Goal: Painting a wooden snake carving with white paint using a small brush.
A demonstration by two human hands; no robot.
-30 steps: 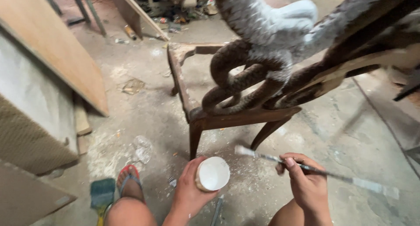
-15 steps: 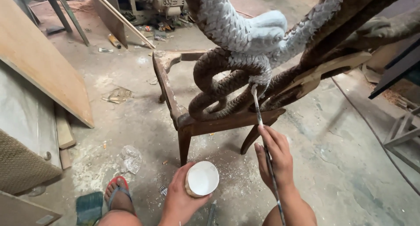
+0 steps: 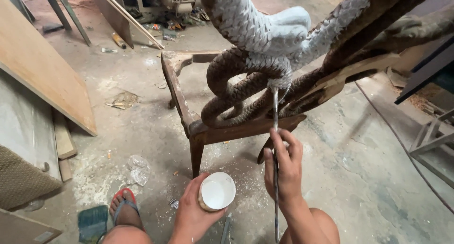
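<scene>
Two hands: both are occupied.
Left hand point(image 3: 191, 215): closed around a small cup of white paint point(image 3: 216, 191), held low by the knee.
Right hand point(image 3: 283, 171): fingers pinched on a long thin brush point(image 3: 275, 130), tip touching the carved snake point(image 3: 257, 41).
Snake: propped on a wooden chair frame point(image 3: 189, 121).
Done: upper coils are coated pale grey-white.
Left: lower coils are seen bare brown.
Change: the brush, earlier level beside the cup, is now raised to the carving.
</scene>
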